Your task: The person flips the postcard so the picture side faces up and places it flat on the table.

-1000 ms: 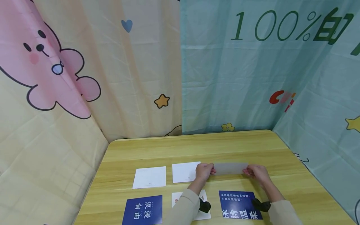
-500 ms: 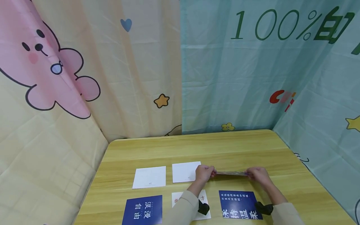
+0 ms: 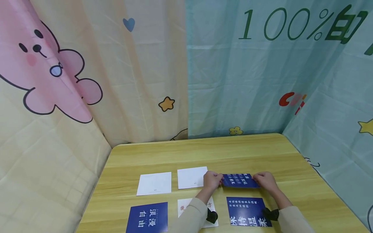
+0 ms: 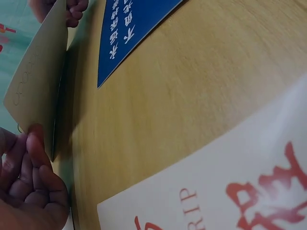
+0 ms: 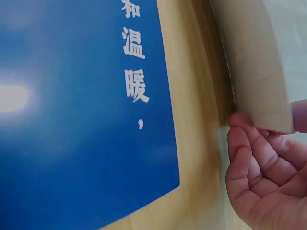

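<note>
Both hands hold a blue card (image 3: 239, 182) with white characters over the right part of the table. My left hand (image 3: 212, 180) pinches its left end, and my right hand (image 3: 265, 181) pinches the opposite end. The card tilts, its printed face showing in the head view. In the left wrist view its pale back (image 4: 41, 72) shows, thumb and fingers at the corner. Another blue card (image 3: 245, 212) lies below the held one. Under my left forearm is a white card (image 4: 230, 191) with red characters, partly covered by the sleeve.
Two white cards (image 3: 153, 183) lie face down in the back row, the right one partly behind my left hand. A blue card (image 3: 147, 217) rests at the front left of the wooden table (image 3: 204, 152). Printed curtains (image 3: 233, 81) stand behind the table.
The held card has turned over between my hands. First its plain back showed, then its thin edge, and now its blue printed face. The cards on the table have stayed put.
</note>
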{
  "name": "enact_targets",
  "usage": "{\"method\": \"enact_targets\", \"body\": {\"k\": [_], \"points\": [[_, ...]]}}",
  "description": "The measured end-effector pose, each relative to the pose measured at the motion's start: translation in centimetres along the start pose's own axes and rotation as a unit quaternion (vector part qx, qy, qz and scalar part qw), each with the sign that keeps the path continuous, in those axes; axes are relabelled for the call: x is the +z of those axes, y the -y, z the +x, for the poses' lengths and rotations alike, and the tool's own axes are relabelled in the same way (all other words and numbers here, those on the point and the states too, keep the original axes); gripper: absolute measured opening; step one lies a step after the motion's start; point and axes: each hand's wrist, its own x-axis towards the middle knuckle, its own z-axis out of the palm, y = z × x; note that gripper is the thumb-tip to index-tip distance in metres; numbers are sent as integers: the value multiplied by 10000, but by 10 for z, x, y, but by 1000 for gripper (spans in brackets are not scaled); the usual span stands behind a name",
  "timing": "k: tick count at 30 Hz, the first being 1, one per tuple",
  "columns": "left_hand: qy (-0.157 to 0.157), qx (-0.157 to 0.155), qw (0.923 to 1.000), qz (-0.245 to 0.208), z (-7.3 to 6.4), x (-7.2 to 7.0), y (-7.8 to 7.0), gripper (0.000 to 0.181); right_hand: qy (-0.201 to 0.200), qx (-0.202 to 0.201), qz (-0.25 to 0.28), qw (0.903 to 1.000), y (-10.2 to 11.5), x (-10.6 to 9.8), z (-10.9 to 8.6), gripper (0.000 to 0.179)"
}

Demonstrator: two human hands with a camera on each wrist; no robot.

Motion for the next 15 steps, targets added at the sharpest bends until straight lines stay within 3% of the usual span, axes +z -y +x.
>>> {"method": "enact_targets", "body": {"k": [6, 15], "points": [[65, 542, 9954, 782, -2, 3, -1, 35, -41, -208, -509, 9985, 0, 3, 4, 21], [225, 926, 9848, 1452, 2, 5, -4, 51, -170, -643, -1233, 9901, 9, 4, 8, 19]]}}
